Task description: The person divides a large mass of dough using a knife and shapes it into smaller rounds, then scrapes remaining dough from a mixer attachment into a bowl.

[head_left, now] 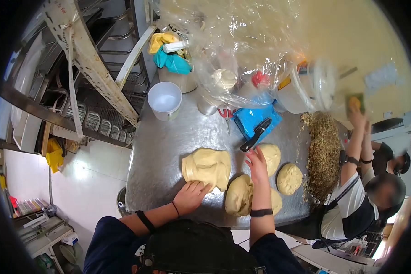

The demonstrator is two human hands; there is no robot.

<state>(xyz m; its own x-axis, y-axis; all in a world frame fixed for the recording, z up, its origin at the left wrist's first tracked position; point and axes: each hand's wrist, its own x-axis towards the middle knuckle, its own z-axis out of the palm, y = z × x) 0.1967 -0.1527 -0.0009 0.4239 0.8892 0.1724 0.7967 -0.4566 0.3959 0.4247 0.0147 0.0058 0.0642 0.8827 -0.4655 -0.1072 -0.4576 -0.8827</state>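
A big, uneven slab of pale yellow dough (207,166) lies on the steel table (164,146). My left hand (190,195) rests flat at its near edge, fingers together on the dough's rim. My right hand (256,163) is stretched out with fingers apart, hovering between a rounded dough ball (239,195) close to me and another dough ball (273,155) farther away. It holds nothing. A third round dough piece (289,179) sits to the right. Both wrists wear black bands.
A white bucket (164,99), a blue scale (251,119) with a black-handled tool (255,134), scissors (227,116), and bagged containers (242,59) stand at the back. A pile of seeds (323,155) lies right. Another person (360,196) reaches up there. Racks (96,91) stand left.
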